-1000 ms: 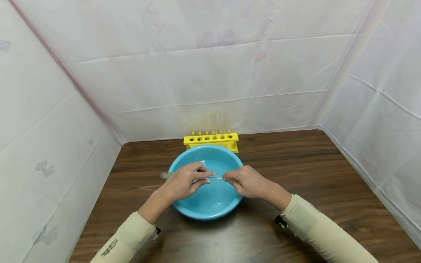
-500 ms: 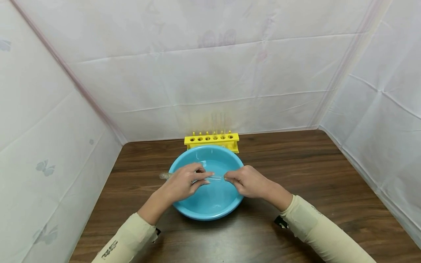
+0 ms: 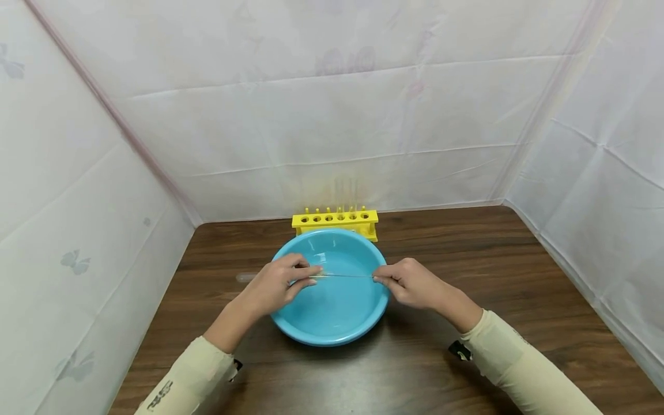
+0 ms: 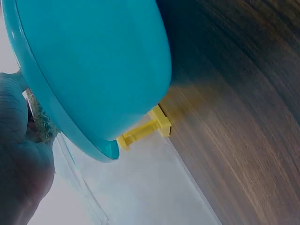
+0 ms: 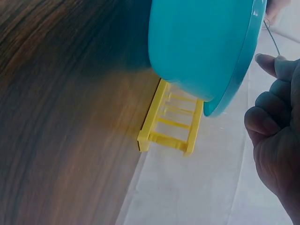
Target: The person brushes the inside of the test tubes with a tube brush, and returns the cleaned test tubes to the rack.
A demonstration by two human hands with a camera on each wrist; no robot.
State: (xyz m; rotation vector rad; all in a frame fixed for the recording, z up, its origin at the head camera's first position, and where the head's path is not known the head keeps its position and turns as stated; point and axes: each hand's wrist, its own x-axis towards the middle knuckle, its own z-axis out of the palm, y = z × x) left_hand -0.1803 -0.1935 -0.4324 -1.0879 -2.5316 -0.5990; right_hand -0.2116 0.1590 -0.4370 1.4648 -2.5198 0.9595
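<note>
Through the left wrist view I find bristles (image 4: 41, 117) by the palm of the left hand (image 3: 272, 285); the head view hides them, and they appear to sit inside the tube (image 3: 246, 278). The left hand grips this tube over the basin (image 3: 329, 341) (its round end reaches past the rim). The right hand (image 3: 417, 283) pinches the wire (image 3: 346, 275), other fingers folded.

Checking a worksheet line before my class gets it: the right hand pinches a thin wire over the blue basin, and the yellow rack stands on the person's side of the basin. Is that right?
Not quite: the head view shows the yellow rack beyond the blue basin, away from the person. The right hand does pinch a thin wire over the basin.
</note>
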